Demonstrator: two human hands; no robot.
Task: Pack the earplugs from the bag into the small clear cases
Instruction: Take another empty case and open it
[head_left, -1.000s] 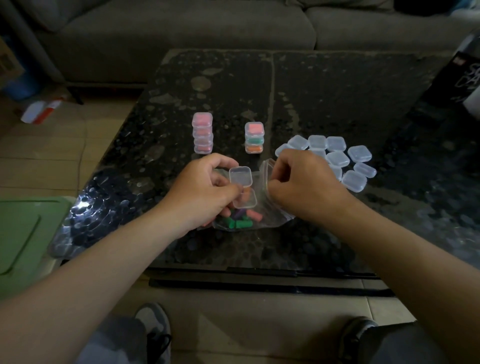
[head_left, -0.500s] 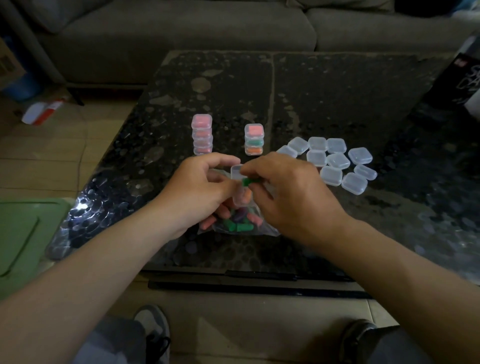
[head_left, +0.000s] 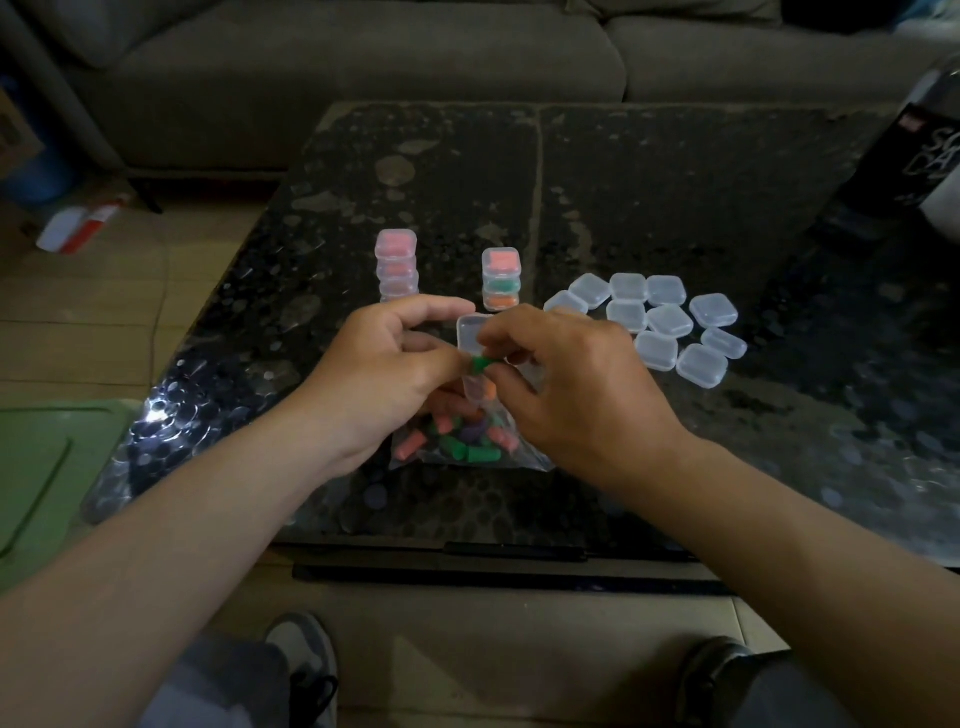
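Right hand (head_left: 571, 384) pinches a green earplug (head_left: 480, 365) right at the open case (head_left: 471, 332), which the left hand (head_left: 379, 374) holds. Both hands hide the top of the bag (head_left: 457, 449) at 6 o'clock. Stacks of full cases (head_left: 500, 278) stand at 12 o'clock, empty cases (head_left: 670, 319) at 2 o'clock.

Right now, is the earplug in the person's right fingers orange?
No, the right hand pinches a green earplug beside the open clear case that the left hand holds.
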